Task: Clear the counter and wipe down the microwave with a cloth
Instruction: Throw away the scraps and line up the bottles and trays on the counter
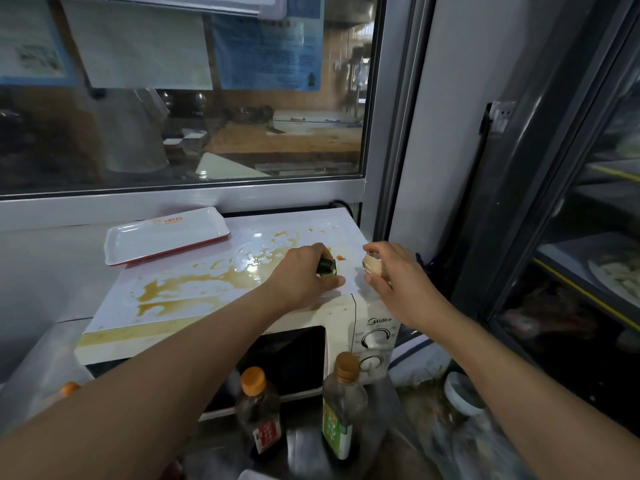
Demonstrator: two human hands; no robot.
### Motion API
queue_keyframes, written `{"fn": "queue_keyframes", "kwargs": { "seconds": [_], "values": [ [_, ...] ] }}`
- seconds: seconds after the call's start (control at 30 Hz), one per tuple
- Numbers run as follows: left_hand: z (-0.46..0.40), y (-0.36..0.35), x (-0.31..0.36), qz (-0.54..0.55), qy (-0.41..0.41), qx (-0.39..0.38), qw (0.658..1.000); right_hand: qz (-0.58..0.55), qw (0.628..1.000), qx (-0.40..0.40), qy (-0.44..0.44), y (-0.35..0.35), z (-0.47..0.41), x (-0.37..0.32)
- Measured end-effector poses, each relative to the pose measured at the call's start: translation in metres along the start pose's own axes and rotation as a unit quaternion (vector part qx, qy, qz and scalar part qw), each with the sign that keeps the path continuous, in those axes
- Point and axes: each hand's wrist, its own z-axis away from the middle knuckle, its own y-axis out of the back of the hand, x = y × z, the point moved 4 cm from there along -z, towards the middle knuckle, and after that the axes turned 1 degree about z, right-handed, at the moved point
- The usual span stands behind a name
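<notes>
Microwave (pixel 341 318) is the landmark: cream body, brand name on the front panel at its right, 2 dials below, dark door window to the left of the panel. A white sheet (pixel 194 289) lies flat on top of the microwave, covering most of it, w/ a brown spill (pixel 194 280) spread across the sheet from its left part toward the middle, plus small splashes nearer the back. A white tray (pixel 162 237) w/ a red underside rests on the microwave's back left corner, overhanging to the left. Left hand (pixel 304 275) is over the microwave top, right of centre, fingers curled round a small dark object (pixel 327 266) that sits on the sheet; thumb lies flat on the sheet's front edge. What the dark object is, can't tell. Right hand (pixel 394 275) is at the microwave's right edge, fingertips pinching a small clear cup (pixel 372 263) w/ something pale brown in it; cup sits just left of the palm, near the sheet's right edge and apart from the dark object. In front of the microwave, on the counter (pixel 304 441), stand 2 bottles: 1 dark w/ an orange cap (pixel 258 410) below the door, 1 w/ a green label and brown cap (pixel 343 407) below the dials. Behind the microwave is a window (pixel 180 91) w/ papers stuck on the glass.
</notes>
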Motion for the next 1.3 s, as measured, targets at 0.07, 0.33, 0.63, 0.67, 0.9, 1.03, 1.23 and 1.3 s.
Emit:
{"fn": "queue_keyframes", "kwargs": {
  "seconds": [0.07, 0.33, 0.63, 0.67, 0.9, 1.03, 1.23, 1.3],
  "values": [
    [0.006, 0.003, 0.003, 0.008, -0.018, -0.003, 1.000, 0.002, 1.000, 0.003, -0.011, 0.003, 0.010, -0.007],
    [0.040, 0.013, 0.016, 0.030, -0.113, -0.048, 0.992, 0.048, 0.996, 0.061, -0.044, 0.014, 0.065, -0.042],
    [0.109, 0.026, 0.023, 0.047, -0.207, -0.121, 0.970, 0.094, 0.977, 0.127, -0.139, 0.012, 0.152, -0.092],
    [0.117, 0.026, 0.025, 0.047, -0.218, -0.129, 0.966, 0.102, 0.975, 0.133, -0.147, 0.012, 0.164, -0.097],
    [0.170, 0.011, 0.056, 0.066, -0.266, -0.193, 0.942, 0.134, 0.951, 0.158, -0.230, 0.025, 0.252, -0.117],
    [0.207, -0.008, 0.087, 0.072, -0.310, -0.225, 0.921, 0.140, 0.929, 0.186, -0.286, 0.042, 0.309, -0.131],
    [0.280, -0.041, 0.149, 0.100, -0.380, -0.296, 0.871, 0.168, 0.892, 0.231, -0.350, 0.070, 0.411, -0.152],
    [0.311, -0.050, 0.170, 0.108, -0.399, -0.316, 0.854, 0.170, 0.878, 0.247, -0.374, 0.077, 0.448, -0.159]
  ]
}}
